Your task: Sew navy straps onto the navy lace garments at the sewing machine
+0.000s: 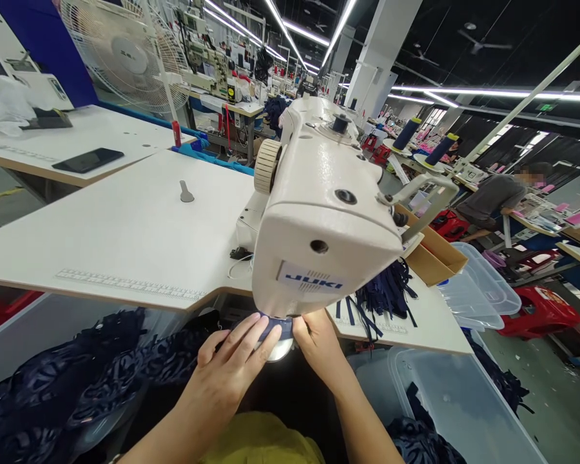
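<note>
Under the head of a white JUKI sewing machine [326, 258], a narrow navy fabric strip [286, 328] lies across a round pale arm end. From the left, my left hand [234, 361] grips the strip, its fingers close together and pressed along it. My right hand [316, 341] has its thumb and fingers closed at the strip's right end, right beneath the machine head. The needle and presser foot are hidden by the machine head. A bundle of navy strips [389, 293] hangs over the table just right of the machine.
Navy patterned garments [106, 374] fill a bin on the left. Clear plastic bins [454, 393] stand on the right beside a cardboard box [432, 251]. On the left are a phone [87, 160], a small grey metal piece [186, 192] and a fan [125, 55]. A person [493, 200] sits far right.
</note>
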Motion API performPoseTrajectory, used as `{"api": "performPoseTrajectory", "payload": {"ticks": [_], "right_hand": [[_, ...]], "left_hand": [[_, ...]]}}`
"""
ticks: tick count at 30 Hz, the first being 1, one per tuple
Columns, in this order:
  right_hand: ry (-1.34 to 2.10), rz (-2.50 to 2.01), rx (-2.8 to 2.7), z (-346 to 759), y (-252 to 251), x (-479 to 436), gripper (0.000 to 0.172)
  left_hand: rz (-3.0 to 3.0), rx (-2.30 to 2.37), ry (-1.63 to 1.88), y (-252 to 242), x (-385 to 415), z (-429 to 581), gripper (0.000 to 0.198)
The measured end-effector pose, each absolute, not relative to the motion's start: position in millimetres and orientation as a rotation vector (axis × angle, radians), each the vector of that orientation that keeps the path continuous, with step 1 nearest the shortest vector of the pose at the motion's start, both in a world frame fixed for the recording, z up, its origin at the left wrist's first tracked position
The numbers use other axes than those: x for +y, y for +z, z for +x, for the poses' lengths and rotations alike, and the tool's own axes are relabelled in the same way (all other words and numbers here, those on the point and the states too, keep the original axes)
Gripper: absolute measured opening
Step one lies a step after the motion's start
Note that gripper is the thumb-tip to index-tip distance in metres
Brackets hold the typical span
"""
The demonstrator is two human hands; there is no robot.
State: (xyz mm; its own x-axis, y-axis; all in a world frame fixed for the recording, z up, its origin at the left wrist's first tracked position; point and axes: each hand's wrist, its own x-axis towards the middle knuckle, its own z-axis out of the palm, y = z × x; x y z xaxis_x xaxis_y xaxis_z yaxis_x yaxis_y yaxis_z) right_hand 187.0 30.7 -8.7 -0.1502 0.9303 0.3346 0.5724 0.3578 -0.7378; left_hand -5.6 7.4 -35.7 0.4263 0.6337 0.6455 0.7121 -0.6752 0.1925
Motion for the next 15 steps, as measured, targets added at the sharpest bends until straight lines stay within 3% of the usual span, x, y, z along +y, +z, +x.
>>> {"api": "performPoseTrajectory", "payload": {"ticks": [8,15], "right_hand": [[0.688,-1.315,-1.575,189,-23,26,0.020],[0.834,-1.468,-1.649,193,-2,11,0.008]], "left_hand": [[-2.526,-1.186,-1.041,-27,7,3,0.044],[-2.668,-1.008,-1.065,-26,2,-4,0.041]]}}
